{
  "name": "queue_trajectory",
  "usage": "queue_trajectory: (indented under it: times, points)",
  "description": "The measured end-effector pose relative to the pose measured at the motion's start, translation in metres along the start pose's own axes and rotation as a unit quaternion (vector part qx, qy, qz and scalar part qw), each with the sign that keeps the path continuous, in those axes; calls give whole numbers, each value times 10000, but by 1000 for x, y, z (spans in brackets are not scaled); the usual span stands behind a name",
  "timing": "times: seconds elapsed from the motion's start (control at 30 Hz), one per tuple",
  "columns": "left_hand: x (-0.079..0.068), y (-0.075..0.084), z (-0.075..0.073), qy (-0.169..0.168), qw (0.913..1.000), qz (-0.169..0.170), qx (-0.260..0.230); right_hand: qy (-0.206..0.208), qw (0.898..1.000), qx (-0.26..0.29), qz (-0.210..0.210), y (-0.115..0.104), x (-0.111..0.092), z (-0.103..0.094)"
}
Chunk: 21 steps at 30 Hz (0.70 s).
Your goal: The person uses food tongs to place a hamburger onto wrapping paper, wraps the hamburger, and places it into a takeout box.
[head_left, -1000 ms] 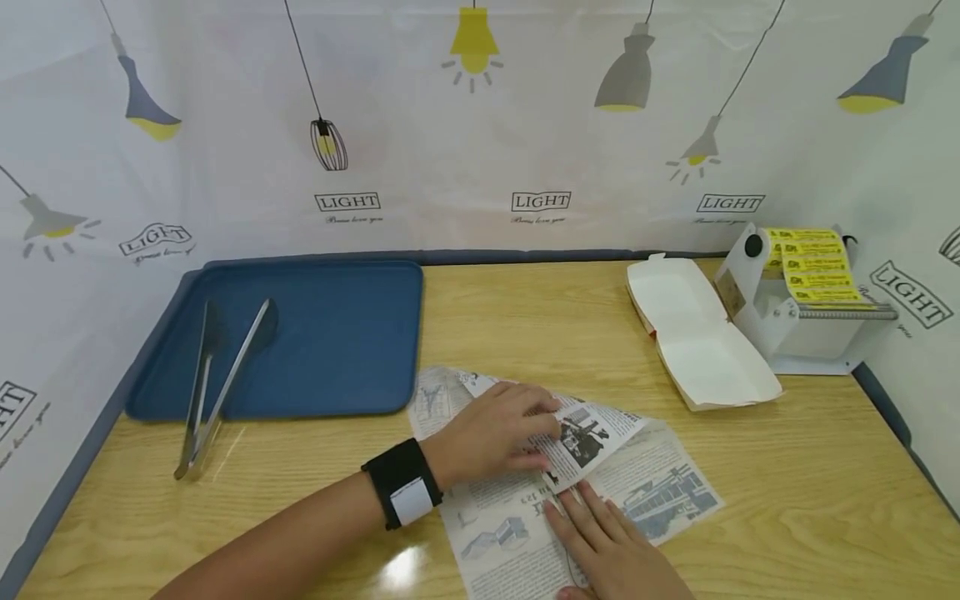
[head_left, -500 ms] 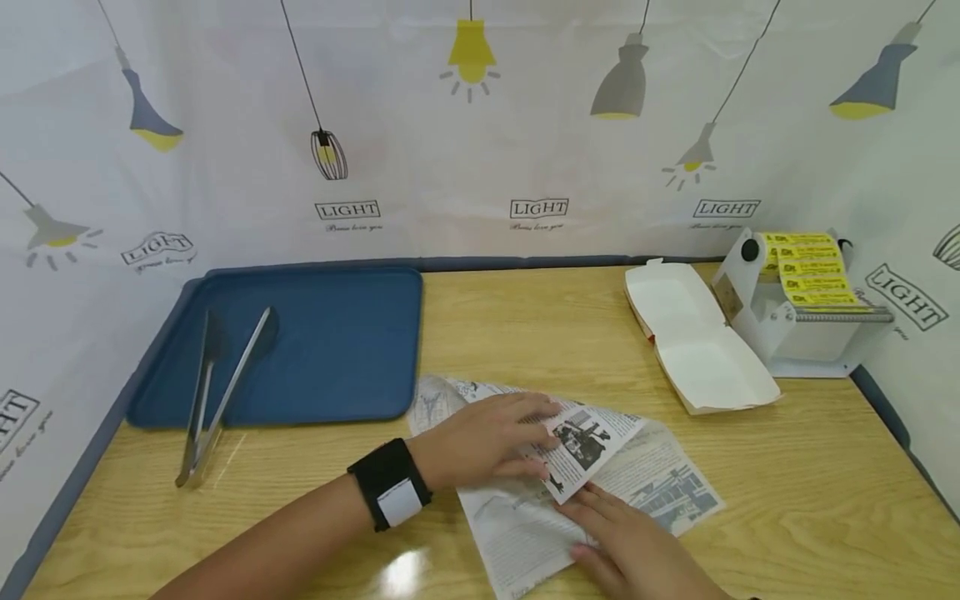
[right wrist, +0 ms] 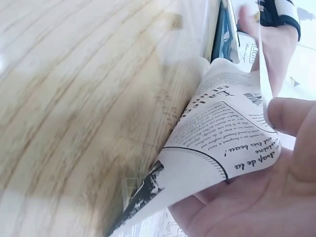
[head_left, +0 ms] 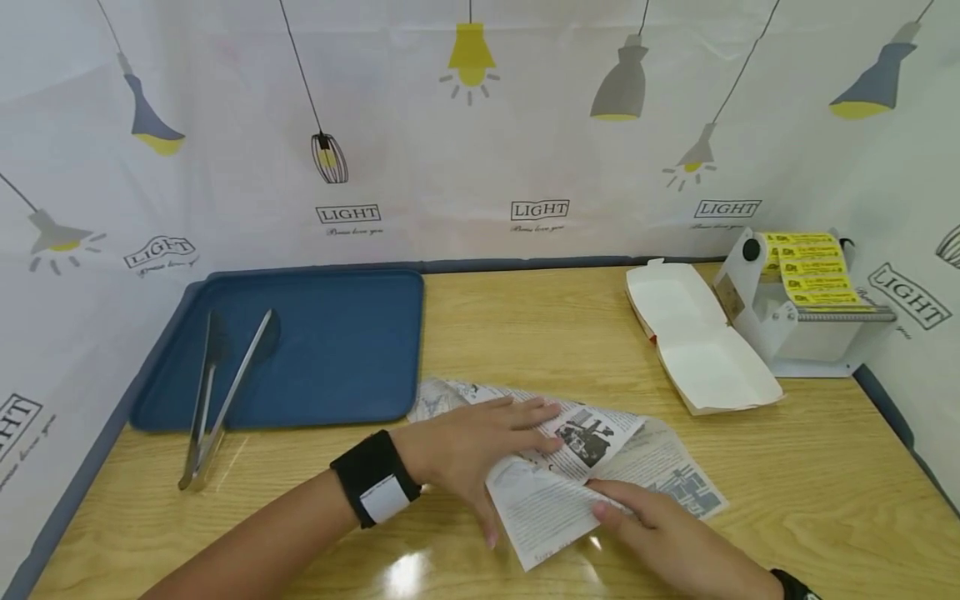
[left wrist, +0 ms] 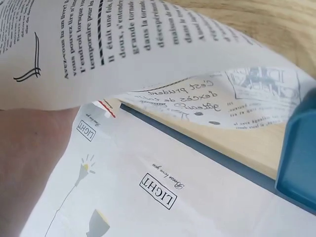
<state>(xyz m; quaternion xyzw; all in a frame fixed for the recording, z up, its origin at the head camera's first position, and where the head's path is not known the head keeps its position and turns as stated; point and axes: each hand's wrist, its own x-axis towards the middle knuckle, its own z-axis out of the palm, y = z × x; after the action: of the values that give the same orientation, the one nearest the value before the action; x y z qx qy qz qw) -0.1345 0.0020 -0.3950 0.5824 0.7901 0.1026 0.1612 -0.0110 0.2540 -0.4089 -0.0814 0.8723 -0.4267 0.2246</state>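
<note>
A sheet of newsprint-patterned wrapping paper (head_left: pixel 551 512) lies on the table, its far side folded over and its near flap raised off the wood. My right hand (head_left: pixel 660 525) pinches the near flap's edge between thumb and fingers; the right wrist view shows the paper (right wrist: pixel 212 133) held with the thumb on one face and fingers beneath. My left hand (head_left: pixel 480 442) rests on the folded part with spread fingers, its thumb pointing toward me beside the flap. In the left wrist view the paper (left wrist: pixel 148 44) curves above the hand. Whether anything lies under the folds is hidden.
A blue tray (head_left: pixel 345 350) stands at the left with metal tongs (head_left: pixel 225 392) leaning over its near edge. At the back right are an open white carton (head_left: pixel 705 342) and a label dispenser (head_left: pixel 810 308) with yellow labels. A printed curtain (head_left: pixel 420 125) closes off the back.
My right hand has gone from lying flat on the sheet to pinching its near flap, which has come up and inward. My left thumb has spread toward me.
</note>
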Motion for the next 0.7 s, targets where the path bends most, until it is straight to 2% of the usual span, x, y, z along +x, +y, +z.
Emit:
queue_trajectory:
  times: [0.13,0.27,0.33,0.47,0.53,0.7]
  points:
    - [1,0,2,198,9997,-14,157,265,9994,-177,-155,1,-2,0]
    - [2,0,5,366,9992,-107,99,463,9979,-350,-283,0,-2,-2]
    - [3,0,6,403,9991,-145,27,463,9978,-319,-337,0,-3,-5]
    - [5,-1,7,395,9989,-239,-125,663,9948,-295,-709,0,-6,-10]
    - [5,-2,7,435,9985,-298,-164,971,9890,-493,-999,0,-5,-11]
    - [8,-1,10,812,9957,-444,23,2065,9579,-1200,-1593,-3,-1,-9]
